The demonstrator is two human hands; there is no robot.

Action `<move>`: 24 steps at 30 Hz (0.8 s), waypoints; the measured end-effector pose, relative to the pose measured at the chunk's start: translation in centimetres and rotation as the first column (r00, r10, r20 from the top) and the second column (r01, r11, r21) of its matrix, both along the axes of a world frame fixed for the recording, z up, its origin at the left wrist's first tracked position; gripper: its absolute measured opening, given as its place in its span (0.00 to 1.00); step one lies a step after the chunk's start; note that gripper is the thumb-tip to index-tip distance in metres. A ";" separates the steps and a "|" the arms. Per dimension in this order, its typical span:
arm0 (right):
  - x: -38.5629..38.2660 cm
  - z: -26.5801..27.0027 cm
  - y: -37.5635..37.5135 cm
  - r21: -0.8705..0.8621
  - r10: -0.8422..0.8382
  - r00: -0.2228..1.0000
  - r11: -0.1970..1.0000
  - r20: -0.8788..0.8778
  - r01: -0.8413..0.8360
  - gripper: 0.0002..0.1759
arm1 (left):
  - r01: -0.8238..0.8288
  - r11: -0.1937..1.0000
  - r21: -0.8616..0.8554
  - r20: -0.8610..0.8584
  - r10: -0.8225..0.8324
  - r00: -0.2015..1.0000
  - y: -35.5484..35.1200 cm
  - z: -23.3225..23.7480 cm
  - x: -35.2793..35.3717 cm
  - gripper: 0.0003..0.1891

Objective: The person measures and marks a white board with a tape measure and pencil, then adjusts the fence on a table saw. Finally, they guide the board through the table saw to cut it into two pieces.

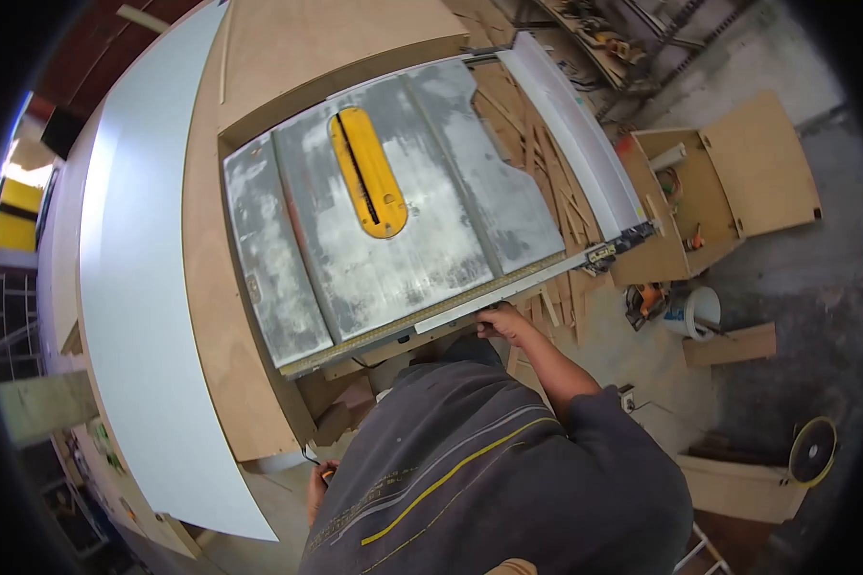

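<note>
A table saw with a worn grey metal top (403,259) stands in front of me, a yellow insert plate (366,172) with a dark slot set in it. Along its near edge runs a front rail (451,311) with a yellowish measuring strip. My right hand (501,324) is at this rail, its fingers curled at the underside; what they grip is hidden. Lower left, my left hand (318,487) is partly hidden by my shirt and closed around a small orange and dark object (329,475) that I cannot make out.
A long white panel (144,268) lies left of the saw. The rip fence (575,134) stands at the right end of the rails, with wood strips (537,144) below. Farther right are an open plywood cabinet (762,172), a white bucket (700,311) and a round disc (812,450).
</note>
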State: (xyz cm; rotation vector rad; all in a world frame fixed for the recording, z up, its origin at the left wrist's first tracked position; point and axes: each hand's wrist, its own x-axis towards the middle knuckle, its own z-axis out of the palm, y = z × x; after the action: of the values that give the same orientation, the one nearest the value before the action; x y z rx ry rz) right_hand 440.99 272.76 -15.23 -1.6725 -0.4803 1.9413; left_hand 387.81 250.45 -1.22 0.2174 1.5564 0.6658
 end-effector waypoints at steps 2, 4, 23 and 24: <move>-2.4 1.9 -0.4 0.147 0.092 0.668 0.945 0.738 -0.293 0.27 | 0.082 0.995 -0.056 -0.021 -0.083 0.996 1.5 0.2 0.7 0.19; -5.2 3.4 -0.7 0.180 -0.096 0.549 0.979 0.830 -0.100 0.31 | 0.142 0.985 -0.095 -0.018 -0.144 0.989 3.1 0.4 1.5 0.19; -4.9 4.7 -1.9 0.193 -0.088 0.637 0.976 0.766 -0.097 0.31 | 0.261 0.965 0.026 0.214 -0.260 0.941 15.8 9.6 8.6 0.27; -4.6 4.1 -1.7 0.206 -0.096 0.640 0.974 0.762 -0.099 0.31 | 0.284 0.942 0.178 0.287 -0.326 0.900 16.9 9.9 8.5 0.29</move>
State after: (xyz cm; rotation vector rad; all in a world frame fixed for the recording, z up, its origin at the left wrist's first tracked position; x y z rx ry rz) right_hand 436.42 271.01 -11.14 -2.2808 -0.9749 0.9959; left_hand 396.29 267.34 8.69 0.4268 1.1410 0.5241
